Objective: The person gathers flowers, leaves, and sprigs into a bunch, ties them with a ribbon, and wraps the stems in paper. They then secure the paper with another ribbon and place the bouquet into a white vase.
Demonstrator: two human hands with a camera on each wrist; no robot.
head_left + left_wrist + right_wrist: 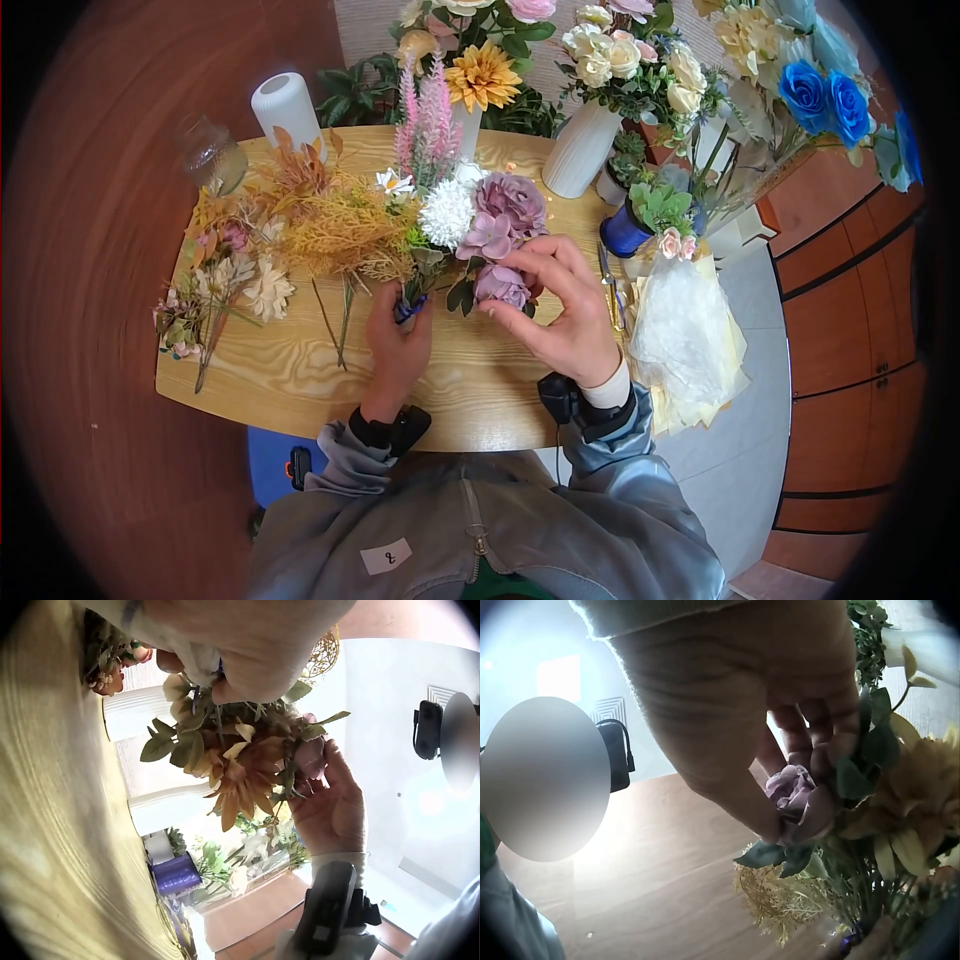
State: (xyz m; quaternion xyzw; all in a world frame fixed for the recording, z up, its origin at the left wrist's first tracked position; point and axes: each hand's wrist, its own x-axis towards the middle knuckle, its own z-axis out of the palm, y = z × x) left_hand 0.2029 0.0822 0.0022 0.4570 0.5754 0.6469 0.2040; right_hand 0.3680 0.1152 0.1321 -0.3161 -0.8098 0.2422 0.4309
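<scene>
My left hand (398, 345) grips the gathered stems of an artificial flower bouquet, with a bit of purple tie (408, 308) showing at its fingers. The bouquet has a white pompom flower (447, 213), a large mauve rose (511, 203), pink spikes (428, 120) and yellow-orange filler (345, 232). At its right side, my right hand (575, 315) holds a smaller mauve rose (802, 799) between thumb and fingers. An orange-brown flower (244, 784) faces away from me on the bouquet's far side, as the left wrist view shows. The stem ends are hidden by the left hand.
Loose dried-look flowers (268, 290) lie on the wooden table (480, 400) at left, near a glass jar (213, 155) and a white vase (287, 105). Another white vase (578, 150) with roses stands behind. Scissors (610, 285) and wrapping paper (685, 330) are at right.
</scene>
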